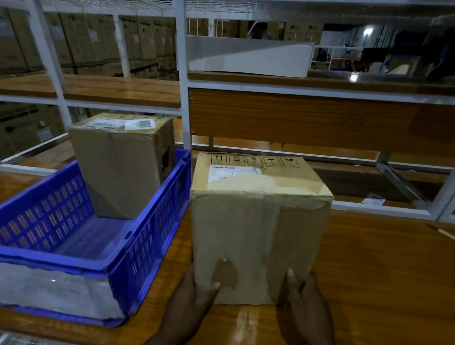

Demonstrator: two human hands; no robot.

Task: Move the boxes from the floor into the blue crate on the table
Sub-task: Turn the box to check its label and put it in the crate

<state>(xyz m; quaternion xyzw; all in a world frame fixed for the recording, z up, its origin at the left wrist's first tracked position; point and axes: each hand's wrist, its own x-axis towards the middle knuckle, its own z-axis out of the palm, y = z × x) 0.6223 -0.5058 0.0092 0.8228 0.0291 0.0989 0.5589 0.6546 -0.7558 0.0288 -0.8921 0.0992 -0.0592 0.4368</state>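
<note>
Hands, left (195,292) and right (308,304), grip our box (256,228) low on the table (380,279), crate (153,220) at 9 o'clock; low grip risks tipping or snagging its rim.

Box label (233,173) print blurred, unreadable

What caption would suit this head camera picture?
Both hands, left hand and right hand, hold a cardboard box on the table beside the blue crate.
</note>
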